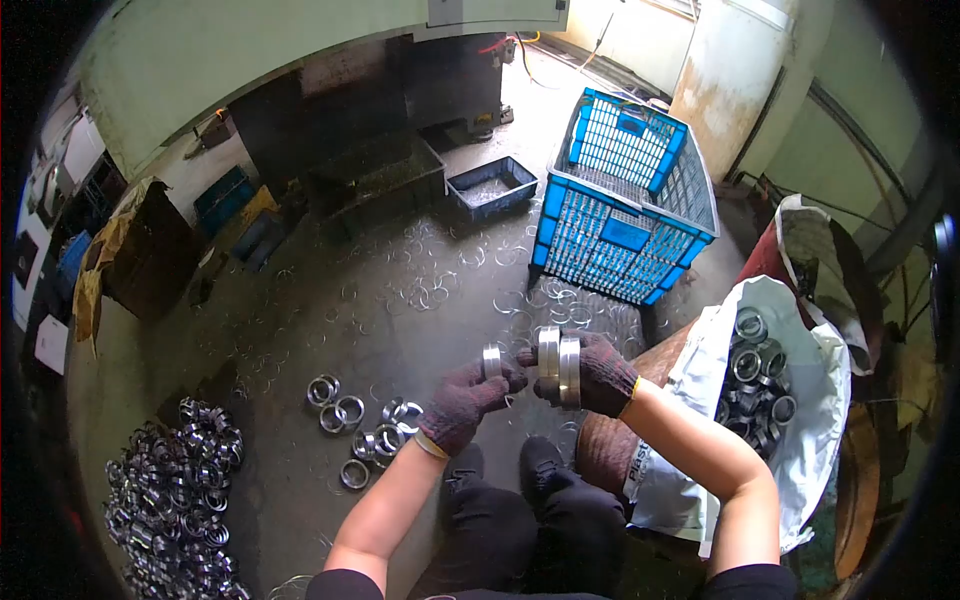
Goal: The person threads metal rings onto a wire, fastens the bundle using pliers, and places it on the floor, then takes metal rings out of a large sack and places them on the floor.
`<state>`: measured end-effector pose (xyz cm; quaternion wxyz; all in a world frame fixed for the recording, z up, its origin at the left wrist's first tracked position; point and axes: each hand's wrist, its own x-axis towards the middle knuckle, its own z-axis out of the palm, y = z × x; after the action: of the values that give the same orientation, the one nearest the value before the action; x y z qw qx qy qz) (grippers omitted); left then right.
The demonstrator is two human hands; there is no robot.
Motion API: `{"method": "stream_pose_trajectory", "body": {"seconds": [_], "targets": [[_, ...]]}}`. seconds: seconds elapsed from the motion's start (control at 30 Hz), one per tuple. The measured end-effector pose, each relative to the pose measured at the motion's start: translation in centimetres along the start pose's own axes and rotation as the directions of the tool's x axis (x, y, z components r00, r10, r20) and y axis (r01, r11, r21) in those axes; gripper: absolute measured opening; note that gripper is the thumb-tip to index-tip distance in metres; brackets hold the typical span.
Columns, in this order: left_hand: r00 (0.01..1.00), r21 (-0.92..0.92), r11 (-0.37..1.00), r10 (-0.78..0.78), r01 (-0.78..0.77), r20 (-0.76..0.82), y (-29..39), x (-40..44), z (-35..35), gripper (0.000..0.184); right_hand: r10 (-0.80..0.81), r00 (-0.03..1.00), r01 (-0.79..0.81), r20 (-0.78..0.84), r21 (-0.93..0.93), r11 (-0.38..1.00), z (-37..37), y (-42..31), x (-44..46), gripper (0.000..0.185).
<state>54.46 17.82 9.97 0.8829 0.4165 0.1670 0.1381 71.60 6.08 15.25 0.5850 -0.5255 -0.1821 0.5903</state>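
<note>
Both hands wear dark knitted gloves and are raised close together in front of the body. Between the fingers of my left hand point(467, 402) is one shiny metal ring point(491, 361). My right hand point(597, 374) grips two wider metal rings point(558, 366), standing side by side on edge. A small gap separates the ring on the left from the pair. On the floor below and left of my left hand lie several loose rings point(350, 410). A large heap of rings point(180, 500) sits at the lower left.
A blue and grey crate point(618, 236) stands ahead to the right. White sack point(700, 400) with rings inside is beside my right arm. Thin metal loops point(425, 290) litter the floor. Beyond them are a small dark tray point(491, 205), a machine point(330, 110) and a cardboard box point(150, 250).
</note>
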Motion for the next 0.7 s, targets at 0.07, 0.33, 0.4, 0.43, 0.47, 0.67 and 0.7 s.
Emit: {"method": "stream_pose_trajectory", "body": {"seconds": [0.07,0.33,0.4,0.43,0.47,0.67,0.7], "targets": [[0.991,0.394,0.918,0.097,-0.055,-0.088,-0.2,0.2,0.5,0.019,0.01,1.0,-0.01,-0.003,-0.09,0.996,0.4,-0.1,0.2,0.019],[0.901,0.865,0.495,0.408,-0.08,-0.15,-2.4,1.7,0.1,0.021,-0.214,0.973,0.226,0.093,-0.599,0.768,0.3,1.0,0.6,0.04],[0.879,0.894,0.444,0.447,-0.057,-0.166,-2.5,1.8,0.4,0.021,-0.311,0.923,0.369,0.225,-0.744,0.557,-0.2,1.1,0.8,0.04],[0.867,0.927,0.375,0.463,-0.002,-0.185,-2.5,1.8,0.5,0.02,-0.366,0.853,0.487,0.372,-0.82,0.3,-0.4,1.1,0.8,0.04],[0.853,0.951,0.304,0.481,0.054,-0.202,-2.4,1.8,0.6,0.02,-0.365,0.853,0.487,0.373,-0.82,0.3,-0.4,1.1,0.8,0.04],[0.879,0.926,0.374,0.458,-0.057,-0.131,-3.7,2.5,-1.3,0.022,-0.264,0.932,0.363,0.25,-0.61,0.704,-0.7,2.0,1.0,0.028],[0.88,0.925,0.376,0.457,-0.057,-0.132,-4.2,2.6,-2.0,0.022,-0.282,0.926,0.376,0.251,-0.57,0.731,-0.5,2.0,1.1,0.029]]}}
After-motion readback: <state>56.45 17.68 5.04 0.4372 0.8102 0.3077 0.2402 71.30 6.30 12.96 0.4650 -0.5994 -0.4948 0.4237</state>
